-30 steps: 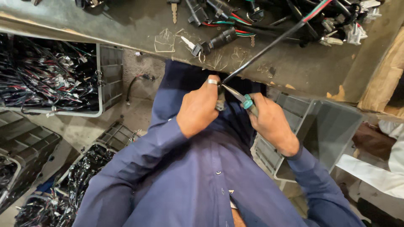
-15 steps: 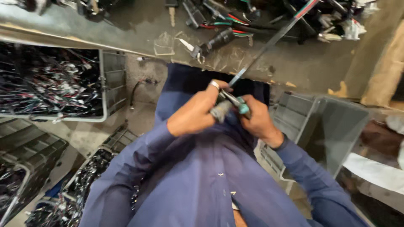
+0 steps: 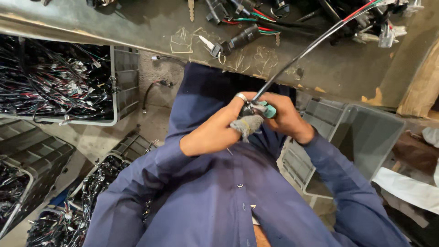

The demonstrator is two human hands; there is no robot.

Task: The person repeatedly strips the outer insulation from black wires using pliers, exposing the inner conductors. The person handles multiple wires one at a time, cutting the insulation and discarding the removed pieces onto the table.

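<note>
My only camera sits on my head, looking steeply down my chest, close above where my left hand [image 3: 219, 132] and right hand [image 3: 283, 116] meet. Beyond that grip lies the workbench [image 3: 151, 27]; crates [image 3: 123, 77] sit left and below.

Navy long-sleeve button shirt [image 3: 228, 201], small dark buttons, silver ring [image 3: 241, 97] on left fingers, grey wrap on thumb.

Bare bench strip [image 3: 137, 27] ahead is passable. Wire clutter [image 3: 283, 18] blocks the far edge; gray bin [image 3: 366, 142] crowds the right, probably empty.
</note>
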